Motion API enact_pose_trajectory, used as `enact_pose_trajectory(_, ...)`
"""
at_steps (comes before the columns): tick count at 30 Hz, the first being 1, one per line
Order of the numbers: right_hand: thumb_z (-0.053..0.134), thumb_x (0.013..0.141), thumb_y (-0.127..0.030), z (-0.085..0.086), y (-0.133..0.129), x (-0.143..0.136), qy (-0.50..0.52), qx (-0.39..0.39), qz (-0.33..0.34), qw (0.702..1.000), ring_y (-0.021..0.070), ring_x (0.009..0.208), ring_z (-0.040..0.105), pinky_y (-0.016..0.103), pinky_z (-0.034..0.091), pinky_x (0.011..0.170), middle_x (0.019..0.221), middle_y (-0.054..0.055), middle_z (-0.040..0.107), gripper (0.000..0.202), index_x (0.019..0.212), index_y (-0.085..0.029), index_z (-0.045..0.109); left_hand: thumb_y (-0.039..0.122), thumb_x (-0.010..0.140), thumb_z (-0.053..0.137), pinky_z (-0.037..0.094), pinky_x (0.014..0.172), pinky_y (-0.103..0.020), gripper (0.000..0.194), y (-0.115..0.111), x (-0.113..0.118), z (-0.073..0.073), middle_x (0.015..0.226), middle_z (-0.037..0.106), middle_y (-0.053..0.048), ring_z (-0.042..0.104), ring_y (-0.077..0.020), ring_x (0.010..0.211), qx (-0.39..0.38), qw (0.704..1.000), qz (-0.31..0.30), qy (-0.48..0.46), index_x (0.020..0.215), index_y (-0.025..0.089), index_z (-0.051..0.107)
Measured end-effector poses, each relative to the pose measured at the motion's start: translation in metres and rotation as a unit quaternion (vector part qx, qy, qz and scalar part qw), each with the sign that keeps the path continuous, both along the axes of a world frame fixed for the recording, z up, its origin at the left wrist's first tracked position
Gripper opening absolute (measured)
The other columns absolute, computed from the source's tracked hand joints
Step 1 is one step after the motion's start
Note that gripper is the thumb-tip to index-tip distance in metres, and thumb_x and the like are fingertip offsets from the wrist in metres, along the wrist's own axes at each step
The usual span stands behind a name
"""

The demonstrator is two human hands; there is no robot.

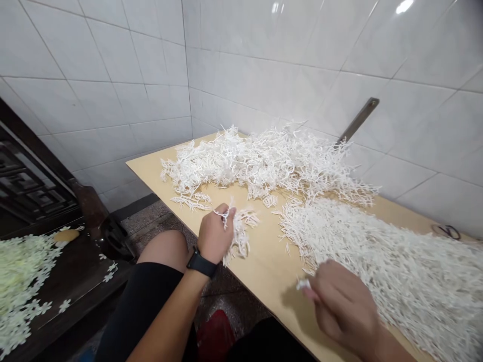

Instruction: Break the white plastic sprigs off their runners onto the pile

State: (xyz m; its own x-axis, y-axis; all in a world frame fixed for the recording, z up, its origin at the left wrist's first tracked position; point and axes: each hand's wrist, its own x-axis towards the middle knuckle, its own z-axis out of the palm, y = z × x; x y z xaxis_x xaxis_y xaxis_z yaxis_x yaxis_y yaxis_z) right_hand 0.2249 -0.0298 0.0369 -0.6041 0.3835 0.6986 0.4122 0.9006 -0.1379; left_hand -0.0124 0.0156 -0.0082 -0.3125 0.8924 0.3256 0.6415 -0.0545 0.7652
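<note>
My left hand [215, 234], a dark watch on its wrist, is closed round a thin white branched plastic sprig [225, 217]. Directly beside it, a small bunch of similar white sprigs [241, 236] hangs partly over the near table edge. Slightly blurred, my right hand [343, 306] pinches a small white piece [303, 284] between thumb and finger above the board. A large tangled heap of white sprigs [249, 156] lies beyond both hands. To the right spreads a wide, flatter pile of short white pieces [396, 256], close behind my right hand.
The light wooden tabletop [264, 281] stands against a tiled wall [271, 75]. A grey metal bar [358, 120] rises behind the heap. On the left, a dark carved wooden seat [71, 281] bears pale flower-shaped pieces [22, 281]. A dark loop [449, 231] lies near the wall.
</note>
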Motion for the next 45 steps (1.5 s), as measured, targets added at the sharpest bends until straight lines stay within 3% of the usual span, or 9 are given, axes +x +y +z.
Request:
enact_pose_trajectory(6, 0.049, 0.096, -0.016, -0.022, 0.029, 0.005, 0.066, -0.185, -0.086, 0.977, 0.0123, 0.054, 0.056, 0.023, 0.042, 0.052, 0.063, -0.001, 0.059, 0.018, 0.091, -0.018, 0.066, 0.038, 0.094, 0.047, 0.026, 0.058, -0.024, 0.035, -0.007, 0.008, -0.001, 0.056, 0.041, 0.005, 0.040, -0.0115, 0.055, 0.006, 0.997, -0.070, -0.026, 0.065, 0.019, 0.045)
enact_pose_trajectory(13, 0.052, 0.096, -0.033, -0.017, 0.039, 0.015, 0.150, -0.313, -0.239, 0.907, 0.0142, 0.058, 0.055, 0.025, 0.043, 0.056, 0.064, -0.001, 0.061, 0.022, 0.096, -0.018, 0.069, 0.038, 0.093, 0.048, 0.026, 0.058, -0.024, 0.036, -0.007, 0.008, -0.002, 0.057, 0.041, 0.005, 0.039, -0.0111, 0.056, 0.011, 0.997, -0.066, -0.023, 0.064, 0.018, 0.046)
enact_pose_trajectory(17, 0.052, 0.096, -0.042, -0.011, 0.045, 0.017, 0.203, -0.382, -0.216, 0.875, 0.0136, 0.058, 0.051, 0.026, 0.041, 0.056, 0.063, 0.001, 0.058, 0.034, 0.075, -0.018, 0.063, 0.040, 0.094, 0.047, 0.026, 0.059, -0.025, 0.035, -0.009, 0.010, -0.003, 0.060, 0.046, 0.003, 0.041, -0.0122, 0.059, 0.006, 0.998, -0.063, 0.017, 0.067, 0.018, 0.049)
enact_pose_trajectory(21, 0.051, 0.096, -0.047, -0.016, 0.050, 0.019, 0.254, -0.418, -0.173, 0.855, 0.0160, 0.066, 0.054, 0.027, 0.044, 0.057, 0.067, 0.004, 0.060, 0.037, 0.081, -0.017, 0.068, 0.041, 0.094, 0.046, 0.025, 0.058, -0.025, 0.036, -0.010, 0.010, -0.005, 0.060, 0.044, 0.003, 0.040, -0.0125, 0.058, 0.008, 0.997, -0.061, 0.037, 0.067, 0.019, 0.048)
enact_pose_trajectory(26, 0.056, 0.092, -0.044, -0.026, 0.054, 0.020, 0.340, -0.424, -0.142, 0.827, 0.0137, 0.065, 0.055, 0.028, 0.047, 0.055, 0.099, 0.010, 0.069, 0.032, 0.100, -0.016, 0.069, 0.042, 0.094, 0.046, 0.025, 0.058, -0.026, 0.036, -0.011, 0.009, -0.006, 0.059, 0.044, 0.003, 0.039, -0.0121, 0.057, 0.015, 0.996, -0.070, 0.047, 0.067, 0.019, 0.048)
enact_pose_trajectory(32, 0.049, 0.092, -0.027, -0.029, 0.059, 0.028, 0.314, -0.361, -0.240, 0.845, 0.0115, 0.059, 0.049, 0.024, 0.039, 0.048, 0.099, 0.007, 0.069, 0.051, 0.143, -0.023, 0.048, 0.045, 0.094, 0.047, 0.026, 0.056, -0.025, 0.038, -0.012, 0.008, -0.005, 0.055, 0.040, 0.005, 0.039, -0.0105, 0.054, 0.013, 0.996, -0.089, -0.009, 0.066, 0.019, 0.047)
enact_pose_trajectory(38, 0.042, 0.089, -0.018, -0.033, 0.061, 0.036, 0.244, -0.226, -0.323, 0.886, 0.0191, 0.090, 0.060, 0.029, 0.048, 0.059, 0.135, 0.010, 0.055, 0.045, 0.128, -0.024, 0.064, 0.046, 0.093, 0.051, 0.034, 0.055, -0.022, 0.040, -0.014, 0.006, -0.003, 0.054, 0.043, 0.006, 0.046, -0.0098, 0.053, 0.002, 0.987, -0.113, -0.118, 0.063, 0.019, 0.044)
enact_pose_trajectory(42, 0.045, 0.092, -0.019, -0.030, 0.050, 0.025, 0.229, -0.150, -0.285, 0.919, 0.0262, 0.118, 0.054, 0.039, 0.052, 0.080, 0.134, 0.012, 0.054, 0.038, 0.125, -0.023, 0.064, 0.051, 0.086, 0.060, 0.037, 0.049, -0.020, 0.036, -0.014, 0.004, -0.001, 0.059, 0.051, 0.005, 0.057, -0.0115, 0.054, -0.029, 0.958, -0.122, -0.258, 0.072, 0.018, 0.052)
enact_pose_trajectory(45, 0.048, 0.093, -0.016, -0.025, 0.035, 0.010, 0.182, -0.153, -0.193, 0.952, 0.0252, 0.112, 0.059, 0.043, 0.051, 0.090, 0.118, 0.010, 0.064, 0.030, 0.116, -0.023, 0.066, 0.049, 0.084, 0.062, 0.042, 0.053, -0.021, 0.034, -0.013, 0.001, 0.002, 0.062, 0.055, 0.003, 0.058, -0.0117, 0.058, -0.026, 0.948, -0.145, -0.283, 0.074, 0.017, 0.056)
